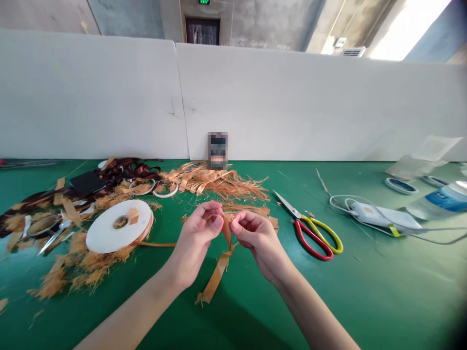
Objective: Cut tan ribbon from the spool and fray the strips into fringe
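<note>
Bare grey concrete walls (270,24) rise behind two smooth white panels (310,107), which stand along the far side of a glossy green tabletop (394,296). Through the head camera I see the left hand (195,238) and the right hand (260,238) close together over its middle, thumbs and fingertips pinched at the upper end of a flat tan ribbon (215,279). It runs down toward me, narrows at what may be a knot, and ends frayed; fingers hide its top, so I can't tell each one's exact grip. Left of them lies a round white spool (104,228) of similar ribbon, amid wispy fibre tufts (102,267). Beyond the hands spreads a heap of fringed tan strips (233,184). On the right rest pointed metal scissors (299,217), one handle loop red, the other yellow, then a white box (386,217) and a clear bottle (443,200), its blue label unreadable to me. High up, a green sign (204,2) reads EXIT.
</note>
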